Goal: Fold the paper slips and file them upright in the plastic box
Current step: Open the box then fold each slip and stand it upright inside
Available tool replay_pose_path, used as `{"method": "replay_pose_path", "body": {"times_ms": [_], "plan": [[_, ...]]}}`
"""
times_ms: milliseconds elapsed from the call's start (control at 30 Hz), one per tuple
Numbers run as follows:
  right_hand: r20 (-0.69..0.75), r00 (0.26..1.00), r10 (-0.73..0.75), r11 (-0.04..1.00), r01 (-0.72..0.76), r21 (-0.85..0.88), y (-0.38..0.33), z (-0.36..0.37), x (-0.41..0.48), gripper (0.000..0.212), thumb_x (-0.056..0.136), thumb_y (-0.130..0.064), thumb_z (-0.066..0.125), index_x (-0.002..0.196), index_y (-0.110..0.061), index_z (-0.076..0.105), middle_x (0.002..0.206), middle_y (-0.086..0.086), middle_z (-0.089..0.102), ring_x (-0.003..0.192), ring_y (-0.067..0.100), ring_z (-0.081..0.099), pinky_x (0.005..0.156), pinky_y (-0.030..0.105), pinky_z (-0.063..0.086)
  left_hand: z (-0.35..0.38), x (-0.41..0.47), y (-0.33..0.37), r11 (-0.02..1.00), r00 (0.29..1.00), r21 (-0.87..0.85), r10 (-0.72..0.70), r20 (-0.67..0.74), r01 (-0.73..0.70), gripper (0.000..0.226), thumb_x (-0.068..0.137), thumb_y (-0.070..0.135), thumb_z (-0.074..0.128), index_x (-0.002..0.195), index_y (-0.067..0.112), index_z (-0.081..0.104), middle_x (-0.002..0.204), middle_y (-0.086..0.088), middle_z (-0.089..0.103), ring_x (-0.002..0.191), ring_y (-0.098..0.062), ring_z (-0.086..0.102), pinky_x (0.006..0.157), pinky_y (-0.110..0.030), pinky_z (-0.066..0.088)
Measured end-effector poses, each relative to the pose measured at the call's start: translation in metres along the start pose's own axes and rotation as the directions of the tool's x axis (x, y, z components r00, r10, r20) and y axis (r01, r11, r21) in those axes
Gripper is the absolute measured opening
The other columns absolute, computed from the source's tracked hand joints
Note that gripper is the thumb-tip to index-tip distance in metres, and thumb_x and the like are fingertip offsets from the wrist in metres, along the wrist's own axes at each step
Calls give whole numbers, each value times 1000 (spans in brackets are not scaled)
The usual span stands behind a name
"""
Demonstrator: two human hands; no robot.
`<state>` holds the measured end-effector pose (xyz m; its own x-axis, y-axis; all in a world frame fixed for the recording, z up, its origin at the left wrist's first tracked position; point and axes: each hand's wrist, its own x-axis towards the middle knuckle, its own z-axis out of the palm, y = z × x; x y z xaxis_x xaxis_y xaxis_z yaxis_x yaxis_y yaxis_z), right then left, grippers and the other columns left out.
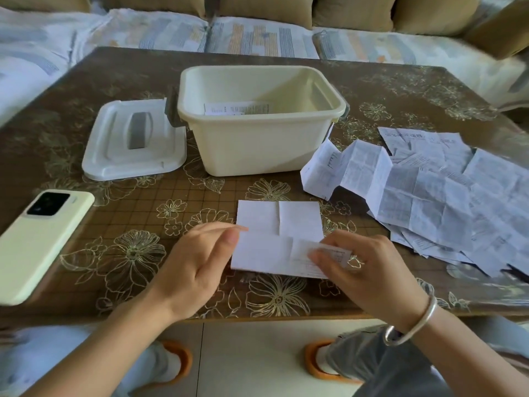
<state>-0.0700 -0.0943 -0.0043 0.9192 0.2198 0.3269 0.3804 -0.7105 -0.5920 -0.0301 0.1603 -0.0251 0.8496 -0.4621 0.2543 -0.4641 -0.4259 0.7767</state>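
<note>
A white paper slip (279, 224) lies on the table in front of me, its near part folded up and over. My left hand (197, 259) pinches the slip's left edge between thumb and fingers. My right hand (363, 270) pinches the folded right end of the slip. Behind it stands the cream plastic box (257, 144), open, with one folded slip (237, 108) upright inside against the near wall. A loose pile of creased printed slips (429, 190) spreads over the table to the right.
The box's white lid (114, 159) with a grey handle lies left of the box. A pale phone (37, 242) lies face down at the near left. The brown flowered table (128, 253) ends just below my wrists. A sofa runs behind.
</note>
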Motion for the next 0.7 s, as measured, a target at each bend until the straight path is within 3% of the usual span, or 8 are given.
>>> {"method": "replay_pose_path", "body": {"times_ms": [67,100,200,300,333,433,567,700], "plan": [[-28,996,88,995,-87,56,-1,4,5,29,87,-58,49,81,-32,60,76,-22,64,61,5,64,45,18,50,2,0,8,1000,999,26,-15,-45,17,68,94,72,18,66,28,61,68,13,60,71,-6,56,80,-22,41],[-49,991,126,991,-123,59,-1,7,9,29,85,-57,50,81,-30,60,73,-19,64,58,5,62,45,17,49,3,1,11,997,998,74,-23,-64,27,64,92,74,22,67,30,60,66,15,58,66,-6,54,75,-21,40],[-98,968,232,973,-230,31,3,13,24,34,82,-57,52,84,-24,61,67,-9,63,52,8,56,45,19,41,10,8,14,983,988,163,-64,-142,87,59,88,70,42,104,19,67,91,18,70,80,-2,65,71,-27,53],[-110,944,312,947,-318,-42,8,19,39,26,88,-49,56,87,-24,59,69,-9,62,58,8,56,50,24,41,20,16,14,948,955,237,-152,-256,215,51,89,51,58,130,23,50,103,16,66,84,-1,62,66,-10,46],[-113,938,328,937,-338,-86,9,22,44,25,88,-50,57,90,-24,59,70,-8,62,61,12,57,52,28,43,23,19,15,932,945,265,-170,-280,246,58,87,45,62,138,24,43,113,12,64,89,-4,61,68,-9,45],[-87,927,366,896,-376,-234,6,27,56,28,90,-54,53,100,-28,55,80,-6,62,73,20,59,62,35,50,30,21,10,910,942,355,-96,-321,214,81,81,30,73,148,18,31,143,0,42,106,-16,61,72,-25,55],[-74,935,347,860,-348,-373,5,32,59,27,92,-53,50,108,-32,53,98,-11,60,87,15,56,65,29,41,37,21,4,886,946,420,-59,-319,197,66,74,19,80,135,17,53,151,-9,32,118,-19,50,83,-39,57],[-65,950,306,842,-302,-447,6,35,56,32,93,-54,47,117,-33,47,114,-12,51,106,11,47,66,26,36,36,21,5,849,967,518,32,-254,108,23,80,17,73,101,25,76,134,-3,55,129,-27,41,105,-43,41]]}}
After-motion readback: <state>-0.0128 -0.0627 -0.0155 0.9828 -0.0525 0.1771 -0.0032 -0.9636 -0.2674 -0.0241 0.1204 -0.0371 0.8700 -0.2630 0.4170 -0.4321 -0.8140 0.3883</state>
